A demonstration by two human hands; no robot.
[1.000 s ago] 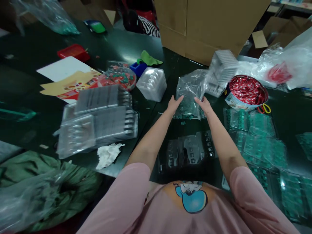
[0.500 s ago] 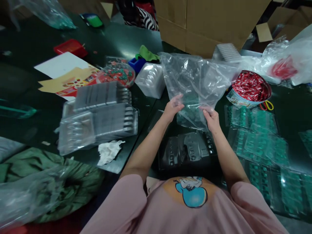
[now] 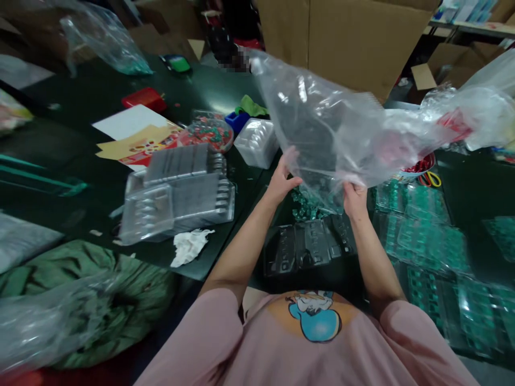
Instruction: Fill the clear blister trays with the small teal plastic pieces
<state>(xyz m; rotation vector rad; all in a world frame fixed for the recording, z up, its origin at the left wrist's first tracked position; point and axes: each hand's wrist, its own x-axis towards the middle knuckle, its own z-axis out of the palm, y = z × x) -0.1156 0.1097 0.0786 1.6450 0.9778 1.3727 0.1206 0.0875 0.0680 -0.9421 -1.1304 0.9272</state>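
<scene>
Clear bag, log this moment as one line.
left hand: open at clear bag; right hand: pinching bag; green pieces: by bag's near edge

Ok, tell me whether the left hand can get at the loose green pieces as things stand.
Probably yes: the loose green pieces lie close by the thumb of the left hand, their left side apparently uncovered, though the clear plastic bag hangs over part of the rest.

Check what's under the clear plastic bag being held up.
Loose green pieces show below the clear plastic bag; how far they extend beneath it can't be seen.
</scene>
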